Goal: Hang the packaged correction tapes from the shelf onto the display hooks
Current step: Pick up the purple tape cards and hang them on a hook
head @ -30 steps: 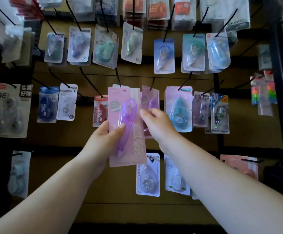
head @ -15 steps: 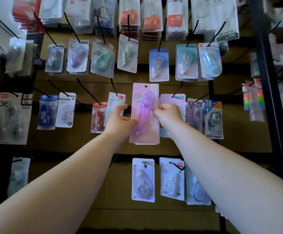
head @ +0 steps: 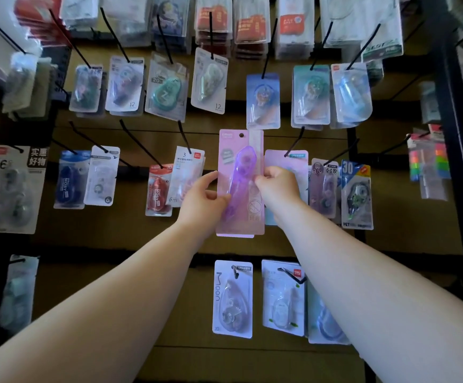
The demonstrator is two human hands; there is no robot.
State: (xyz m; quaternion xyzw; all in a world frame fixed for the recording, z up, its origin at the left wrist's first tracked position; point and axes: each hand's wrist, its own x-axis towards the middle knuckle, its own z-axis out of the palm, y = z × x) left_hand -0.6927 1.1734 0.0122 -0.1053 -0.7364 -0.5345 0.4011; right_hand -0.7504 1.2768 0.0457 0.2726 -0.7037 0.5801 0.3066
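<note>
Two bare forearms are reaching up and forward from the bottom of the view, and both hands are meeting on one pack in the middle row. The left hand (head: 202, 201) is gripping the left edge of the pink-carded purple correction tape (head: 240, 186). Its thumb is lying across the card's front beside the blister, and one of its fingers (head: 209, 177) is reaching to the edge just above. The right hand (head: 278, 189) is pinching the right edge at about the same height, its fingertips (head: 260, 181) bending tightly onto the card; neither hand is slack. The pack is standing upright, flat to the display. A white refill pack (head: 190, 167) is hanging on its left and a pale pink pack (head: 282, 160) on its right, partly covered by the right hand.

The hanging step seems to be under way. The card's hang hole (head: 242, 135) is sitting at the top, dark in the centre, but whether a prong is passing through it cannot be told. The next move is probably calling for sliding the card back along the prong, keeping it level, and loosening both grips only once it is hanging by itself.

Beyond, black display hooks (head: 136, 145) are jutting from the brown backboard (head: 108, 225), carrying further rows of carded tapes above and below.
</note>
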